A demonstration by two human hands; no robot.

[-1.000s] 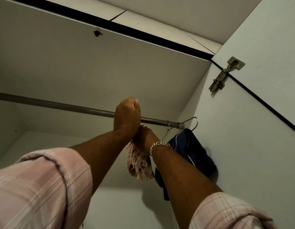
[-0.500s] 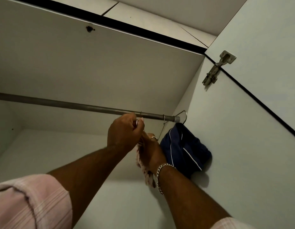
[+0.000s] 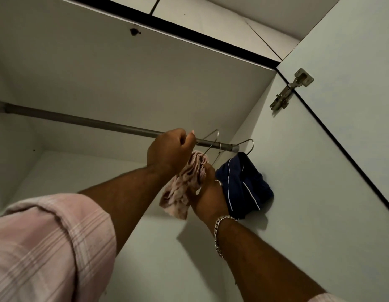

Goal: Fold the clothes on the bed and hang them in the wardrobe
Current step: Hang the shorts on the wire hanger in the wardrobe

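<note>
Reaching up inside the wardrobe (image 3: 276, 192), both hands work just under the rail (image 3: 80, 122), near its right end. The left hand (image 3: 169, 150) is clenched at the rail beside the hook of a wire hanger (image 3: 211, 141); what its fingers pinch cannot be told. The right hand (image 3: 207, 192), with a bracelet (image 3: 220, 232) at the wrist, grasps a pink patterned garment (image 3: 183, 186) bunched below that hanger. Two hangers show: the second hanger (image 3: 249, 144) hooks the rail's end, carrying a navy garment (image 3: 243, 184) close against the right wall. Leftward the rail runs bare to the far wall. One hinge (image 3: 291, 90) sits on the open door's edge.
</note>
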